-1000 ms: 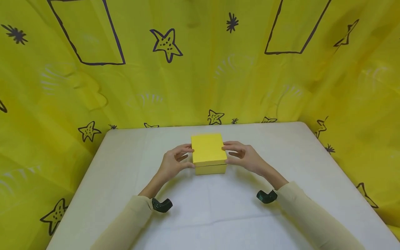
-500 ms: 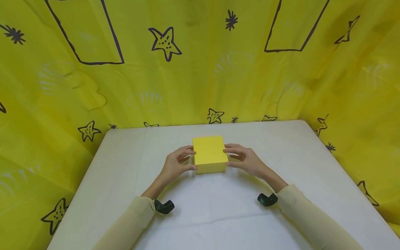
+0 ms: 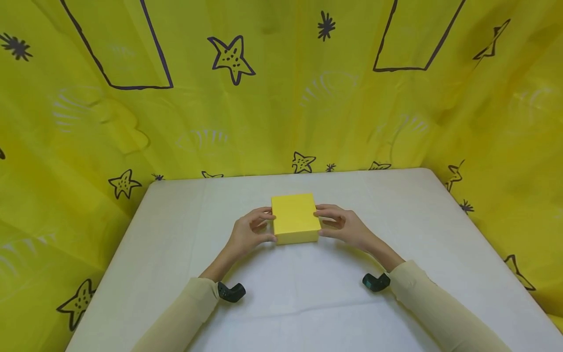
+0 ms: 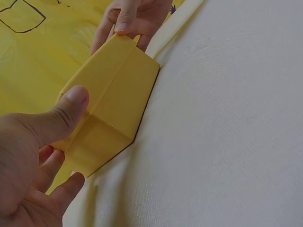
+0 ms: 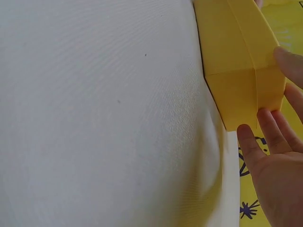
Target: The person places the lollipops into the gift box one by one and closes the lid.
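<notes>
A square yellow box sits on the table with its yellow lid (image 3: 294, 212) on top. Both wrist views show a thin seam between the lid and the box base (image 4: 125, 97). My left hand (image 3: 248, 231) holds the lid's left side, thumb at the near corner and fingers farther back. On the opposite side, my right hand (image 3: 344, 226) grips the lid the same way. In the right wrist view, the thumb presses the lid (image 5: 270, 82) while the lower fingertips (image 5: 245, 131) are right beside the box's side wall.
A white cloth covers the table (image 3: 290, 288), creased across its front. Yellow curtains (image 3: 272, 107) with drawn stars hang behind and at both sides. Dark curved devices (image 3: 231, 292) sit at each sleeve cuff.
The lid has come down over the base, and the dark gap line at the front is gone from the head view. Both hands have sunk slightly with it.
</notes>
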Demonstrator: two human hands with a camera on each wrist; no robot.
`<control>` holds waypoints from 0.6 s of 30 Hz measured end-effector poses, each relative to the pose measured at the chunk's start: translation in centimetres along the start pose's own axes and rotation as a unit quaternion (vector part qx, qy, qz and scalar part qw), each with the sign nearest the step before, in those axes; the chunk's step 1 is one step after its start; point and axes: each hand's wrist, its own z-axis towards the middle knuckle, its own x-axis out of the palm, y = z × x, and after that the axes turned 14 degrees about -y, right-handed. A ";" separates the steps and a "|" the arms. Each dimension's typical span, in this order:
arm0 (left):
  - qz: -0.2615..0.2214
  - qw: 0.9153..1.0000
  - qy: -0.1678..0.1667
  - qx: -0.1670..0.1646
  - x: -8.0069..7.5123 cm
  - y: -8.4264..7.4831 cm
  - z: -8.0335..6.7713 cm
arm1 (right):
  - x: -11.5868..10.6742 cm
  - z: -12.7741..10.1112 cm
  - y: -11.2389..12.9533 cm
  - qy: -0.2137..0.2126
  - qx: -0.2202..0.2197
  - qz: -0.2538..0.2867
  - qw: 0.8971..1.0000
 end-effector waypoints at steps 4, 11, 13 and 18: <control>-0.003 1.000 0.000 -0.006 0.0 1.8 0.4 | 0.1 0.0 0.0 -0.002 0.001 -0.004 1.000; -0.004 1.000 0.002 -0.007 -0.1 1.9 0.4 | -0.1 0.0 0.1 0.006 0.003 -0.005 1.000; 0.004 1.000 0.005 -0.008 -0.2 1.8 0.4 | -0.2 0.1 0.3 0.013 -0.004 -0.008 1.000; 0.042 0.999 0.020 -0.001 -0.9 1.5 0.4 | -0.9 0.6 0.7 0.031 -0.038 -0.038 0.998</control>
